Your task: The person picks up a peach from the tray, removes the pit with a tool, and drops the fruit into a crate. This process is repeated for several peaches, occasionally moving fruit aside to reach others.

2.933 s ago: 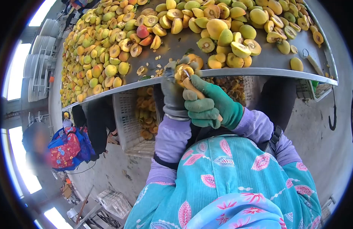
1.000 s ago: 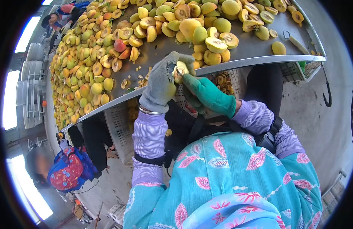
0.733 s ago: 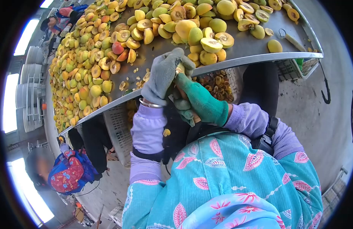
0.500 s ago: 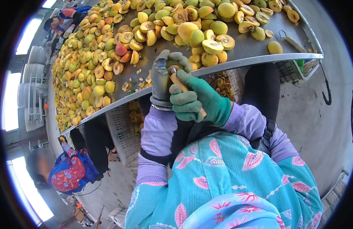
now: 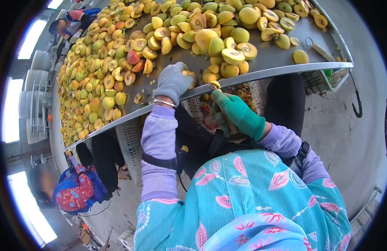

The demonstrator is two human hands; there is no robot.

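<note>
Over the table's metal edge (image 5: 264, 74), my left hand (image 5: 173, 81) in a grey glove is closed around a cut yellow fruit (image 5: 191, 78), mostly hidden by its fingers. To the right and nearer my body, my right hand (image 5: 239, 115) in a green glove grips a pitting tool by its handle (image 5: 232, 126). A small yellow piece of fruit (image 5: 215, 85) sits at the tool's tip. The two hands are apart. Halved and whole yellow-green fruits (image 5: 233, 56) lie on the table just beyond them.
Crates (image 5: 128, 144) stand beneath the table, one holding fruit pieces. Another tool (image 5: 322, 51) lies at the table's right end, near a single fruit (image 5: 300, 56). A black hook (image 5: 357, 98) hangs off that corner. Two other people (image 5: 78, 188) are at the left.
My hands have separated: the left moved left with the fruit, the right drew back slightly right and down with the tool. A piece of fruit now shows at the tool's tip.
</note>
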